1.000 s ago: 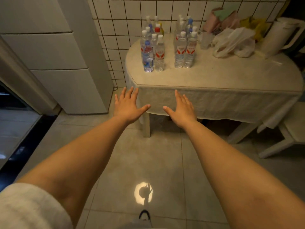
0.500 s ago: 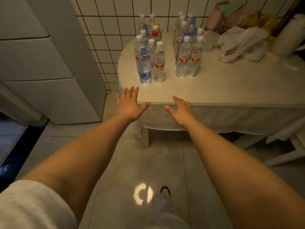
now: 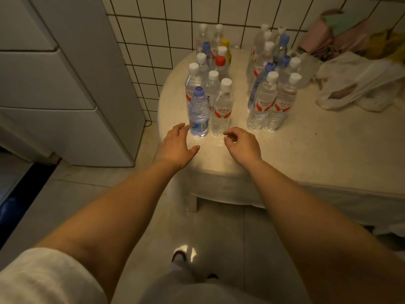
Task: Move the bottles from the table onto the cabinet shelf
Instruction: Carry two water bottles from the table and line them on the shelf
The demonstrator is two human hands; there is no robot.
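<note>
Two clusters of clear plastic bottles stand on the cream table (image 3: 306,154) near the tiled wall. At the front of the left cluster are a blue-capped bottle (image 3: 199,113) and a white-capped bottle with a red label (image 3: 222,110). The right cluster (image 3: 271,99) has several red-labelled bottles. My left hand (image 3: 177,145) is open over the table's edge, its fingertips just touching or next to the blue-capped bottle's base. My right hand (image 3: 241,143) hovers with curled fingers just in front of the white-capped bottle, holding nothing.
A white cabinet or fridge (image 3: 65,84) stands left of the table against the tiled wall. Plastic bags (image 3: 355,84) and pink and yellow cloths (image 3: 341,36) lie at the table's back right. Tiled floor (image 3: 131,216) lies below, with my feet on it.
I have stepped closer to the table. Both hands moved forward from its front edge over its top, up to the front bottles of the left cluster; the right fingers curled.
</note>
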